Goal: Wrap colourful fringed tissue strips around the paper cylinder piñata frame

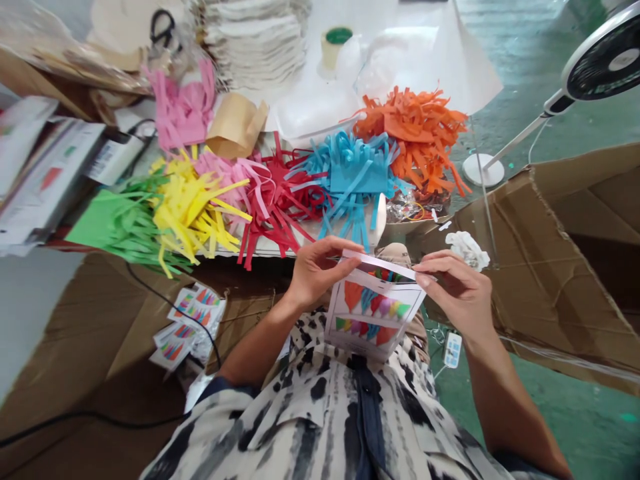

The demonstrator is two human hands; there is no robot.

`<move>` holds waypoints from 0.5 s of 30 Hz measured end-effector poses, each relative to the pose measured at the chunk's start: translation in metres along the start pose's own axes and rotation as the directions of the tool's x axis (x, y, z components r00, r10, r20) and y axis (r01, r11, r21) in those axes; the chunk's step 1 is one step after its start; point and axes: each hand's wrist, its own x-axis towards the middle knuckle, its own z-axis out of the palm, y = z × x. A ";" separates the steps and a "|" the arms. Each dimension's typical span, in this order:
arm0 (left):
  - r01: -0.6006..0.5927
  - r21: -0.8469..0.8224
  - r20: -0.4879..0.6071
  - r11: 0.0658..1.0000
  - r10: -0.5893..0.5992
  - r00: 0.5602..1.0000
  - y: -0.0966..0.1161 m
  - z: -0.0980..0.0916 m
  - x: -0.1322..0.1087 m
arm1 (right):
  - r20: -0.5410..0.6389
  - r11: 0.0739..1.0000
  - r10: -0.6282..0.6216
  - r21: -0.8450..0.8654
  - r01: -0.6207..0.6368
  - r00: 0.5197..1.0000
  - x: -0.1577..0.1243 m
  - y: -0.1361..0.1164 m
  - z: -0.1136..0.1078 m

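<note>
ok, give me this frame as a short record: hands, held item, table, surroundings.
left hand: pinches the top left corner of a printed packet; hand point
right hand: pinches its top right corner
packet: pictures of colored tassels, white strip along top
table, front row left to right: green, yellow, pink, red, blue, orange fringe
right side: fan, cardboard
lower left: more printed packets

Losing part of the fan (603,70) beyond the right edge, and of the white stack (255,43) beyond the top. Seeing papers (47,183) only blurred, cut off at left. Finding marks on the card (370,327) too small to read, and missing its top right corner beneath the right hand (460,290).
</note>
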 end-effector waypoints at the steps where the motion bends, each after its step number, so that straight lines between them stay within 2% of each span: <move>1: -0.005 -0.016 0.009 1.000 0.005 1.000 -0.001 0.000 0.000 | 0.001 1.000 0.012 0.000 -0.012 1.000 0.000 -0.002 0.000; 8: 0.078 -0.167 0.001 0.983 -0.079 0.997 -0.011 0.003 -0.002 | 0.027 0.992 0.107 0.058 -0.109 0.994 0.001 -0.009 -0.001; 12: 0.087 -0.189 -0.037 0.978 -0.096 0.995 -0.013 0.007 -0.003 | 0.005 0.994 0.097 0.053 -0.097 0.995 -0.001 -0.012 -0.002; 15: 0.068 -0.240 -0.031 0.969 -0.077 0.997 -0.015 0.009 -0.003 | 0.055 0.991 0.112 0.066 -0.116 0.992 -0.001 -0.012 -0.004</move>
